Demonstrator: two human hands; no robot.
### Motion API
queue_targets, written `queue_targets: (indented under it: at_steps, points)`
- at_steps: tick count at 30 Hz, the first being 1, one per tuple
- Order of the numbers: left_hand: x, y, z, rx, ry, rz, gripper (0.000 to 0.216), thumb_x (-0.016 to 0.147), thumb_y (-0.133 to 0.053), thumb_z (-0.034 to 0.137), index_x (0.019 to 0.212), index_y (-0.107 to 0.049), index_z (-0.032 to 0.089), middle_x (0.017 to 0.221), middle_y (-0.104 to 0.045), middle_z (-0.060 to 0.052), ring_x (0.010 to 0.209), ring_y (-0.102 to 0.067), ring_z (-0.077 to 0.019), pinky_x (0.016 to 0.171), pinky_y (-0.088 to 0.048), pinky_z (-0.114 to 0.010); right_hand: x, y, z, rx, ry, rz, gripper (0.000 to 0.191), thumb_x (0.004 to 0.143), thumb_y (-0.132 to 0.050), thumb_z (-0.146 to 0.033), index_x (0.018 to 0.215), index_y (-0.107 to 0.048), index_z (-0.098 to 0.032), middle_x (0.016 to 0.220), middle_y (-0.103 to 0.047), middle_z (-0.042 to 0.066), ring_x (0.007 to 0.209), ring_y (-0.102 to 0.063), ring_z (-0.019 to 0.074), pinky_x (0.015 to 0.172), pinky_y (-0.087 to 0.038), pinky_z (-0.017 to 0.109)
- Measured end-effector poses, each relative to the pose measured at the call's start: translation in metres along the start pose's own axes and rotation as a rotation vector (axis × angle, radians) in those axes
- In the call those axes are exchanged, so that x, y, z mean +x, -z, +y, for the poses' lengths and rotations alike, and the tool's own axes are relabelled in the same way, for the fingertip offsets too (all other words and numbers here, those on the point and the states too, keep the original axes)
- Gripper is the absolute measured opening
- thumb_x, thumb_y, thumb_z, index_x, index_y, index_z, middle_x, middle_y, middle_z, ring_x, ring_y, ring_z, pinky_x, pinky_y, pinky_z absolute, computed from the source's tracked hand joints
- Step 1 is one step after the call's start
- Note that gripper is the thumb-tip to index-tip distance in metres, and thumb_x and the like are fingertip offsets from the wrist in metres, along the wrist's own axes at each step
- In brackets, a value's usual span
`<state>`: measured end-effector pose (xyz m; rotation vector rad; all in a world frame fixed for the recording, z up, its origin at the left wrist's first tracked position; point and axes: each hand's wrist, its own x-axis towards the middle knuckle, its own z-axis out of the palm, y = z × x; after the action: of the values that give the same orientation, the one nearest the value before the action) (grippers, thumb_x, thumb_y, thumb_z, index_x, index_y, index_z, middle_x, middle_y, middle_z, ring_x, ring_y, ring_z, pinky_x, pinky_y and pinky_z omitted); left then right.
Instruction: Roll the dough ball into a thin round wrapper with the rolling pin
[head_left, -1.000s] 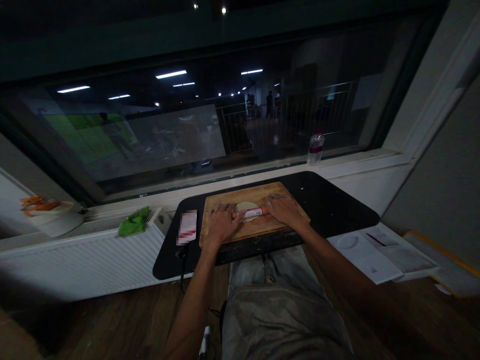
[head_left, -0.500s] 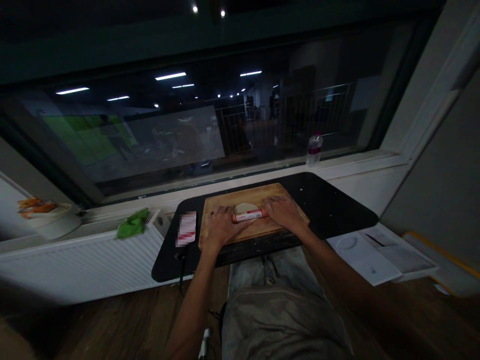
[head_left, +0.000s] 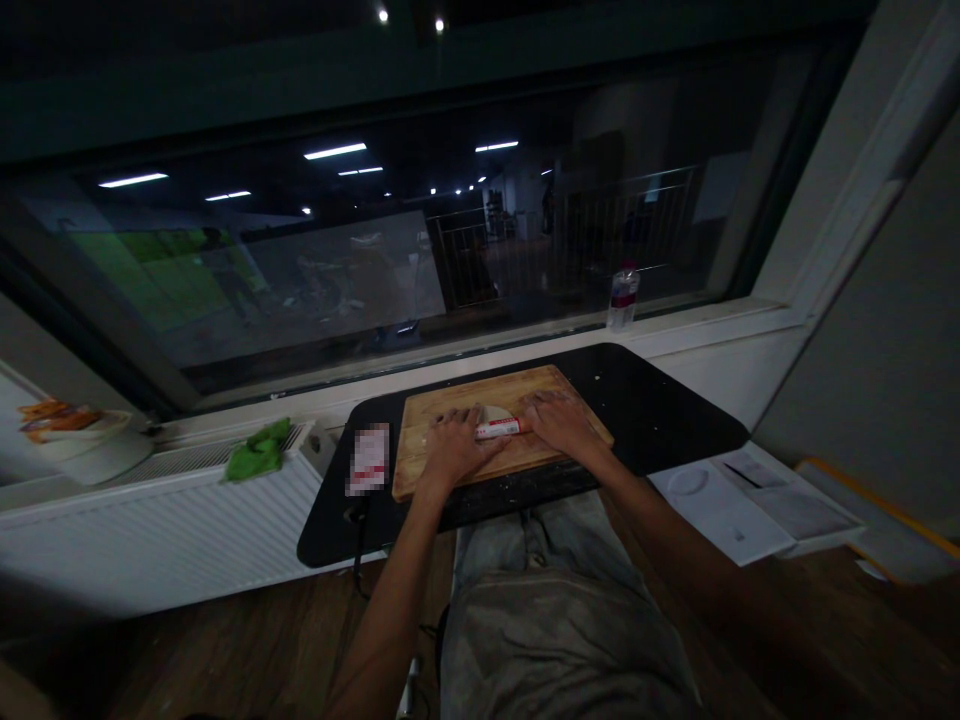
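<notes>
On the wooden cutting board (head_left: 525, 382), a rolling pin (head_left: 498, 428) with a red and white label lies across a pale round of dough (head_left: 491, 411). My left hand (head_left: 453, 446) is on the pin's left end, thumb stretched along the near side of the label. The right end is under my right hand (head_left: 556, 418), whose fingers curve over it. Between the hands the labelled middle shows, while both ends are covered. The dough's far edge sticks out beyond the pin; its near part is hidden.
The board rests on a black tabletop (head_left: 652, 400). A phone-like thing (head_left: 369, 458), pixelated, lies at its left with a cable nearby. A water bottle (head_left: 623, 297) stands on the sill. A green cloth (head_left: 259, 450) drapes the radiator (head_left: 187, 530). White box (head_left: 750, 505) at right.
The left hand has shifted a little right along the rolling pin, covering more of the label's left part. The whole view has moved slightly; the right hand stays on its end.
</notes>
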<state>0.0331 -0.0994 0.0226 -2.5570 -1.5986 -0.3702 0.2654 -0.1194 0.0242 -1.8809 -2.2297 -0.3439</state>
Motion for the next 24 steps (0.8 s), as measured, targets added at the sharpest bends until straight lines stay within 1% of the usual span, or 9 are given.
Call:
queue_targets:
  at_steps: [5,8,10,12,14,17,20,24]
  points:
    - [-0.001,0.003,-0.007,-0.028,-0.036,-0.040,0.078,0.103,-0.055,0.081,0.157,-0.062,0.025,0.153,-0.070,-0.016,0.137,-0.066,-0.0379,0.115,-0.048,-0.049,0.001,-0.002,0.001,0.007,0.015,0.000,0.044,0.115,-0.040,-0.024,0.133,-0.078,-0.010,0.138,-0.078,0.019,0.132,-0.071,0.0315,0.114,-0.048,0.040]
    - [-0.003,0.007,-0.012,-0.051,-0.074,-0.069,0.073,0.104,-0.057,0.075,0.159,-0.062,0.026,0.158,-0.068,-0.013,0.136,-0.068,-0.0367,0.113,-0.051,-0.047,0.002,-0.003,0.001,0.019,-0.001,0.008,0.046,0.117,-0.037,-0.026,0.134,-0.078,-0.012,0.141,-0.078,0.018,0.133,-0.071,0.0297,0.115,-0.048,0.038]
    - [-0.004,0.011,-0.012,-0.056,-0.088,-0.078,0.069,0.104,-0.060,0.069,0.158,-0.064,0.027,0.161,-0.066,-0.012,0.138,-0.067,-0.0362,0.115,-0.051,-0.046,0.002,-0.003,0.002,0.047,0.008,0.011,0.049,0.120,-0.036,-0.034,0.136,-0.078,-0.015,0.143,-0.078,0.015,0.135,-0.070,0.0287,0.118,-0.046,0.039]
    - [-0.004,0.014,-0.011,-0.061,-0.089,-0.087,0.066,0.104,-0.063,0.065,0.157,-0.066,0.027,0.161,-0.066,-0.011,0.139,-0.067,-0.0361,0.116,-0.051,-0.045,0.002,-0.003,0.004,0.080,0.042,0.015,0.051,0.120,-0.040,-0.048,0.141,-0.076,-0.019,0.147,-0.077,0.013,0.140,-0.068,0.0286,0.122,-0.044,0.040]
    - [-0.004,0.017,-0.010,-0.067,-0.078,-0.098,0.065,0.103,-0.063,0.064,0.158,-0.066,0.028,0.162,-0.066,-0.012,0.139,-0.067,-0.0360,0.117,-0.051,-0.046,0.002,-0.002,0.006,0.107,0.078,0.007,0.056,0.117,-0.045,-0.061,0.145,-0.075,-0.023,0.150,-0.075,0.011,0.143,-0.066,0.0294,0.125,-0.042,0.043]
    - [-0.005,0.018,-0.008,-0.062,-0.058,-0.100,0.067,0.103,-0.063,0.065,0.158,-0.066,0.027,0.162,-0.066,-0.013,0.140,-0.067,-0.0365,0.118,-0.051,-0.046,0.003,0.000,0.010,0.138,0.137,-0.030,0.064,0.111,-0.051,-0.072,0.152,-0.072,-0.028,0.156,-0.071,0.010,0.146,-0.064,0.0311,0.126,-0.043,0.045]
    - [-0.004,0.017,-0.008,-0.058,-0.061,-0.090,0.066,0.104,-0.062,0.066,0.156,-0.067,0.027,0.159,-0.068,-0.013,0.139,-0.068,-0.0364,0.117,-0.051,-0.046,0.006,-0.001,0.011,0.156,0.156,-0.050,0.069,0.105,-0.057,-0.079,0.153,-0.071,-0.032,0.159,-0.069,0.009,0.145,-0.064,0.0328,0.124,-0.045,0.046]
    - [-0.004,0.014,-0.010,-0.068,-0.074,-0.071,0.064,0.106,-0.059,0.068,0.154,-0.069,0.027,0.159,-0.068,-0.012,0.138,-0.069,-0.0352,0.115,-0.052,-0.044,0.008,-0.004,0.012,0.160,0.167,-0.045,0.070,0.104,-0.061,-0.078,0.155,-0.071,-0.031,0.159,-0.070,0.008,0.145,-0.064,0.0331,0.123,-0.047,0.046]
